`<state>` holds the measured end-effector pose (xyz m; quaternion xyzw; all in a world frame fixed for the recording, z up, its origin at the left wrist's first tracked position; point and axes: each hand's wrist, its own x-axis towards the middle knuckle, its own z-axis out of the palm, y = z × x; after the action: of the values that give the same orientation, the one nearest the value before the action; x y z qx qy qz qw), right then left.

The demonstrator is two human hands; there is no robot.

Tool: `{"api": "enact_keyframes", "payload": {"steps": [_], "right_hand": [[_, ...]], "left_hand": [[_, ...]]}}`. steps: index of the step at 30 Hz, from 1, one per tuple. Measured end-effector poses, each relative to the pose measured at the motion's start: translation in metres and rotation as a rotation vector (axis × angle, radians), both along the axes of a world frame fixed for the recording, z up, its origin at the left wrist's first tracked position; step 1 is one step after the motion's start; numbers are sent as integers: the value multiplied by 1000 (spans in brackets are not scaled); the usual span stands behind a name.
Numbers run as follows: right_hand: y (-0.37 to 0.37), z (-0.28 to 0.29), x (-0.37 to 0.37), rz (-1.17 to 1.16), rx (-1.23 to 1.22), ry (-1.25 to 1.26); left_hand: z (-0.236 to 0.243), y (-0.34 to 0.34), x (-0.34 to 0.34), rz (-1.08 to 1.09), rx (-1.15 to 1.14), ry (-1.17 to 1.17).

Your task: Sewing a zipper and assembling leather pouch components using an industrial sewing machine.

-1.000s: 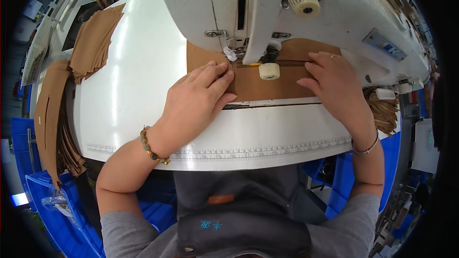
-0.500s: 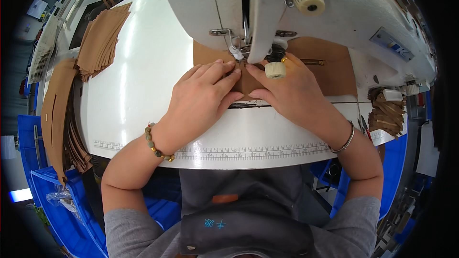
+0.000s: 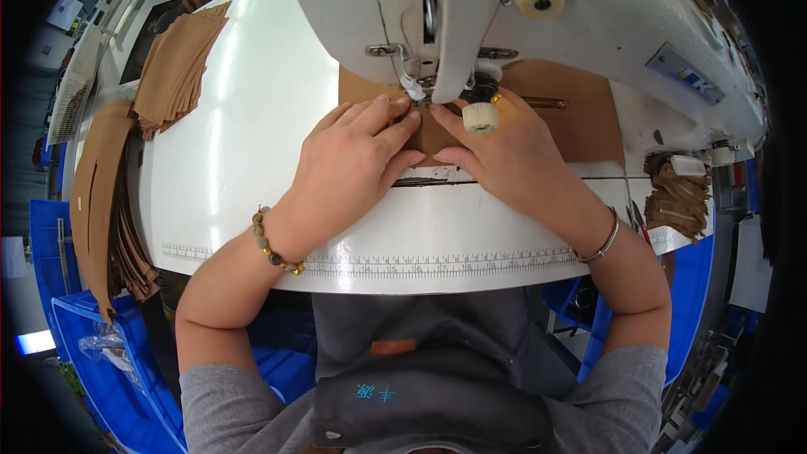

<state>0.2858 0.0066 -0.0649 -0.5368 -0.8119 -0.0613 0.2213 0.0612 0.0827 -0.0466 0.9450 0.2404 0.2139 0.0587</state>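
Note:
A flat brown leather-like panel (image 3: 580, 130) lies beneath the head of a white sewing machine (image 3: 672, 25). A slot with a zipper (image 3: 546, 103) in it shows to the right of my right hand. My left hand (image 3: 353, 147) presses its outstretched fingers on the panel, just left of the presser foot (image 3: 416, 92). On the other side my right hand (image 3: 508, 147) rests with fingers extended, partly behind a cream knob (image 3: 481, 117). The two thumbs point toward each other near the panel's front edge. The needle tip is too small to make out.
Stacked brown pieces (image 3: 181, 67) lie on the white table (image 3: 252, 118) at the far left. Slotted brown strips (image 3: 92, 202) hang over its left edge. A bundle of brown scraps (image 3: 677, 202) sits at right. Blue bins (image 3: 126, 378) stand below the table.
My thumbs have come closer together at the panel's front edge. Both hands still lie on the panel beside the presser foot; the whole view has shifted slightly.

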Motion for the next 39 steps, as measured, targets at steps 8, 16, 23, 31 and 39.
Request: {"api": "enact_keyframes", "payload": {"steps": [8, 16, 23, 31, 39], "right_hand": [[2, 2, -1, 3, 19, 9], [2, 1, 0, 13, 20, 13], [3, 3, 1, 23, 25, -3], [4, 5, 2, 24, 14, -30], [3, 5, 3, 18, 0, -66]], "left_hand": [[-1, 3, 0, 26, 4, 27], [-4, 2, -1, 32, 63, 75], [-6, 3, -2, 17, 99, 59], [-4, 4, 0, 25, 63, 69], [-3, 4, 1, 31, 58, 94]]}}
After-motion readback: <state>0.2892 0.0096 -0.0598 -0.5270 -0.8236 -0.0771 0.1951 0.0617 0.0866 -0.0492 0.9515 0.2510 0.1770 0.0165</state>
